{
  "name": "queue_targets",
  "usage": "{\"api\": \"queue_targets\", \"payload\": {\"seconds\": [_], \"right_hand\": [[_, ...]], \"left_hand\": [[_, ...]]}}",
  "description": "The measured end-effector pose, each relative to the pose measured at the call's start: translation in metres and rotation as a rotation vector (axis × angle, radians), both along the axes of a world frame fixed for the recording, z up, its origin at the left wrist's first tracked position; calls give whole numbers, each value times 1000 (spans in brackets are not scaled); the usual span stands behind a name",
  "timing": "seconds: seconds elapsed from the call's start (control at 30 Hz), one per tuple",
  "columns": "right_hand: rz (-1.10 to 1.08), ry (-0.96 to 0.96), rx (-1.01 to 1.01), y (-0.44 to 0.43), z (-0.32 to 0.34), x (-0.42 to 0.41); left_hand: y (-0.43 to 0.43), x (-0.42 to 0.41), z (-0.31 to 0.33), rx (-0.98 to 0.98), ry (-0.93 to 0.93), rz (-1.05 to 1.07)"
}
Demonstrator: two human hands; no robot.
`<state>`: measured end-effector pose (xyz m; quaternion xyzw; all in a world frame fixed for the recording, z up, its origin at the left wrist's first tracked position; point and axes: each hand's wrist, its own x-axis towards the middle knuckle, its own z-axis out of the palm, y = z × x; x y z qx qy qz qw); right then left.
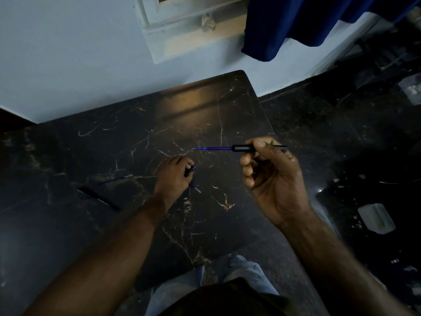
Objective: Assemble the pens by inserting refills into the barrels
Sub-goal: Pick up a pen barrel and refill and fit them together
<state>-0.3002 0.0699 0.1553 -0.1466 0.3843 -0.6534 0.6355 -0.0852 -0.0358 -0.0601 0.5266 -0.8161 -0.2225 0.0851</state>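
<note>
The refill (216, 148), blue and thin, sticks out of a black barrel (242, 148) toward 9 o'clock, only partly inside it. The right hand (271, 179) holds this barrel above the table (205, 106), at about 3 o'clock from the table middle, with thumb on top and fingers curled under. The left hand (174, 176) is low at the table surface near the middle, its fingers closed on small blue pieces (192, 176); they are perhaps other refills, but the dim light makes this unsure. Another black barrel (98, 198) lies on the table at 8 o'clock, with a loose blue refill (114, 180) just beside it.
</note>
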Motion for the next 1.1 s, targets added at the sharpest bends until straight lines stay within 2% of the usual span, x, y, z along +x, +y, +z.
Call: {"api": "queue_targets", "payload": {"seconds": [0.13, 0.2, 0.33, 0.37, 0.43, 0.5, 0.57, 0.67, 0.9, 1.1], "right_hand": [[-1, -8, 7, 2, 0, 0], [-2, -13, 13, 1, 0, 0], [-31, -42, 19, -1, 2, -3], [-43, -44, 19, -2, 3, -4], [-65, -47, 24, -6, 3, -4], [-80, -68, 28, -13, 3, -1], [-86, -92, 32, -20, 5, 4], [-78, -122, 5, -29, 9, 9], [-42, -74, -29, -29, 6, 14], [-41, -38, -15, -22, 1, 23]], "left_hand": [[3, 2, 5, -10, -12, 15], [6, 1, 16, -20, 51, 78], [8, -14, 85, 99, 565, 326], [8, -17, 110, 152, 712, 307], [9, -19, 163, 271, 994, 136], [10, -22, 207, 326, 1146, -33], [8, -27, 233, 285, 1145, -78], [3, -27, 248, 248, 1130, -19], [8, -1, 241, 182, 962, -35], [17, 0, 232, 270, 1073, 65]]}}
